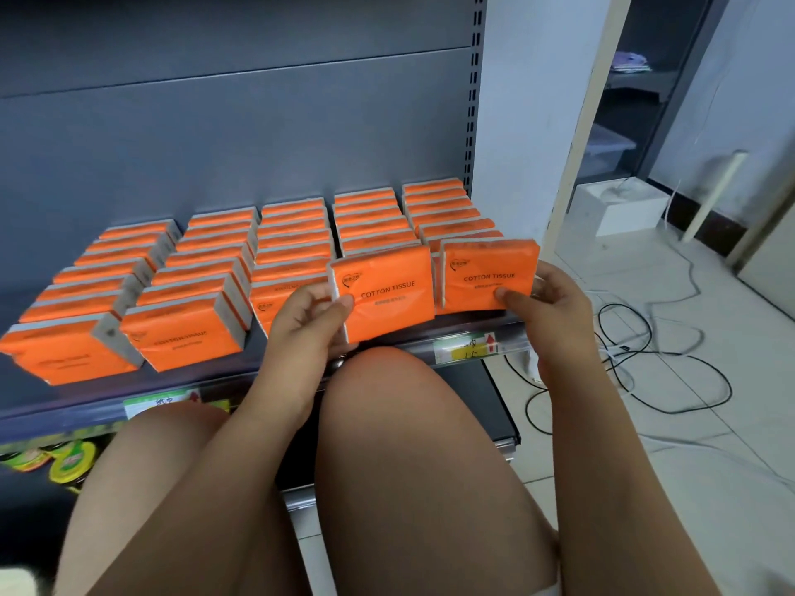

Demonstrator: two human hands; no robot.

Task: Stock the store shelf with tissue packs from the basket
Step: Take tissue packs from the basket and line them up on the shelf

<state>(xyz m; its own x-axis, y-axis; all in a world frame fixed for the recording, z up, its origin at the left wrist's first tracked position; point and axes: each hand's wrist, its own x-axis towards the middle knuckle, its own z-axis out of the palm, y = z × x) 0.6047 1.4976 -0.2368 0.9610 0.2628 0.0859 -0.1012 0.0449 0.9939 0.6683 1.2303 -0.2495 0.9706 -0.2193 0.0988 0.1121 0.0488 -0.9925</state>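
Tissue pack upright in the left hand, pinched at its left edge; right hand pinches a second pack, both long-side across, stocked rows just behind the grips.

Soft, even indoor light with faint shadows; wide-angle distortion leans the door frame at right, and tissue packs at far left blur.

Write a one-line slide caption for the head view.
Left hand grips the left tissue pack, right hand the right tissue pack, fronting the shelf's two rightmost rows.
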